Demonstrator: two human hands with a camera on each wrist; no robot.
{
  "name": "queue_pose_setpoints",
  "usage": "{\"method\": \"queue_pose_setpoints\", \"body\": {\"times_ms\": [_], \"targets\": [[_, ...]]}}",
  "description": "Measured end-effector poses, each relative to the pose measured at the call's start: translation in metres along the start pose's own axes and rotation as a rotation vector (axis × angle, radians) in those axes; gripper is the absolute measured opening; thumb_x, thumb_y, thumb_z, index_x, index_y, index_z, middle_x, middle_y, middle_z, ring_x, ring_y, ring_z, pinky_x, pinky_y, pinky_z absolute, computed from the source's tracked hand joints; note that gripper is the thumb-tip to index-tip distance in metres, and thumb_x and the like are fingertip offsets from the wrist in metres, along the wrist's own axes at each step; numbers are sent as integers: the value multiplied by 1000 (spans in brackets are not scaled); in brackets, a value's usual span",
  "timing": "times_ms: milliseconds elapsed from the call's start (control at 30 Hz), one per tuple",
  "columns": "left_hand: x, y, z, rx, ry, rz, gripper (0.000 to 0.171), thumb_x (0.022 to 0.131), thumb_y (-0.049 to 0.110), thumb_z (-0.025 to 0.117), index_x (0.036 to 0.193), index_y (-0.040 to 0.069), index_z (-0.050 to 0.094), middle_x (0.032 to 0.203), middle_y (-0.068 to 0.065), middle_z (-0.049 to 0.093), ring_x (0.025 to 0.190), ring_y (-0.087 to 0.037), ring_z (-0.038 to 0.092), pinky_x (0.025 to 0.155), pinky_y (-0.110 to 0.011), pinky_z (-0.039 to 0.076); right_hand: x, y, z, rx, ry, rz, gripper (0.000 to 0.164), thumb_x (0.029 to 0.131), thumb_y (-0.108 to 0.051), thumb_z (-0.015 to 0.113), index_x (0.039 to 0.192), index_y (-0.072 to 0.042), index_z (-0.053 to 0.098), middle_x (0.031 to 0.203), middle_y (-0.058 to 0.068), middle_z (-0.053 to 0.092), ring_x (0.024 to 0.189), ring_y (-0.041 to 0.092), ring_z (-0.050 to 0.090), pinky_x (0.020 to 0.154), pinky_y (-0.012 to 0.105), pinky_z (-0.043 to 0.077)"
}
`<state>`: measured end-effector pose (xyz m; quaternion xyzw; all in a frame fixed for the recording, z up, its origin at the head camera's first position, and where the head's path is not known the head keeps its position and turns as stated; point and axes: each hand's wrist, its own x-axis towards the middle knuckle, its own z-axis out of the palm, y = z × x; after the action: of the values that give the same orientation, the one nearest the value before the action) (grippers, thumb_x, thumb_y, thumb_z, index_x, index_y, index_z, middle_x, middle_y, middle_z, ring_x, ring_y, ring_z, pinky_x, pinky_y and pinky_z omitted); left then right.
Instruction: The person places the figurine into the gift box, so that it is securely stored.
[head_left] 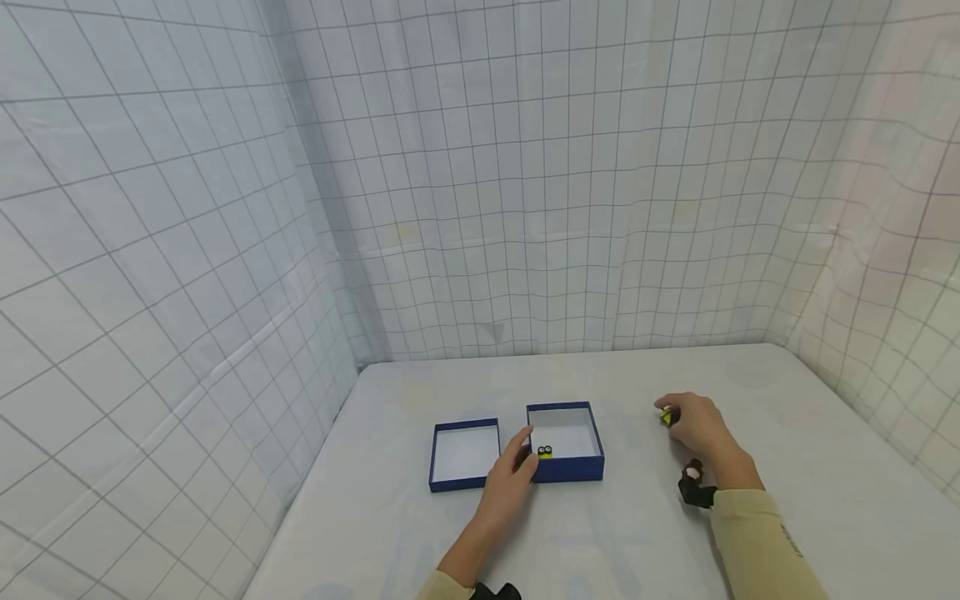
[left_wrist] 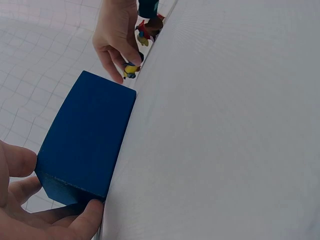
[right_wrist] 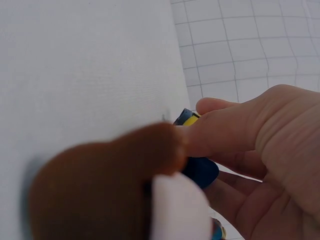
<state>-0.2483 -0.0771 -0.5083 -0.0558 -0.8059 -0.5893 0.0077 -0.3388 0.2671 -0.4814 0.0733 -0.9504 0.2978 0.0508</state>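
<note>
My left hand (head_left: 510, 483) holds a blue box (head_left: 566, 470) at its left side. Its fingers lie around the end of the box (left_wrist: 90, 135) in the left wrist view. Inside the box, near the front wall, sits a small yellow toy with two round eyes (head_left: 545, 452). Farther right, my right hand (head_left: 699, 425) pinches a small yellow-and-dark toy figure (head_left: 667, 416) between thumb and fingers, low over the table. The left wrist view shows this figure (left_wrist: 131, 70) as yellow and blue. My thumb covers part of it in the right wrist view.
A shallow blue-rimmed lid (head_left: 465, 454) lies left of the box, its white inside facing up. A brown-and-white toy (head_left: 694, 469) is close to my right wrist and looms blurred in the right wrist view. A red-and-yellow figure (left_wrist: 145, 34) shows beyond my right hand.
</note>
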Motion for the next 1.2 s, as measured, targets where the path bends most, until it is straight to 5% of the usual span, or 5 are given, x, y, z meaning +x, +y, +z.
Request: {"method": "queue_pose_setpoints", "body": {"times_ms": [733, 1200], "targets": [[0, 0, 0, 12, -1, 10, 48, 106, 33, 51, 153, 35, 42, 153, -10, 46, 143, -35, 38, 113, -59, 31, 4, -4, 0, 62, 50, -66, 45, 85, 5, 65, 130, -3, 67, 123, 23, 65, 111, 42, 60, 91, 59, 49], [0, 0, 0, 9, -3, 7, 49, 106, 33, 52, 154, 32, 43, 153, -11, 46, 143, -35, 38, 113, -59, 31, 7, -5, 0, 64, 74, -116, 52, 88, 2, 67, 139, -7, 60, 126, 25, 63, 104, 43, 65, 78, 51, 57]]}}
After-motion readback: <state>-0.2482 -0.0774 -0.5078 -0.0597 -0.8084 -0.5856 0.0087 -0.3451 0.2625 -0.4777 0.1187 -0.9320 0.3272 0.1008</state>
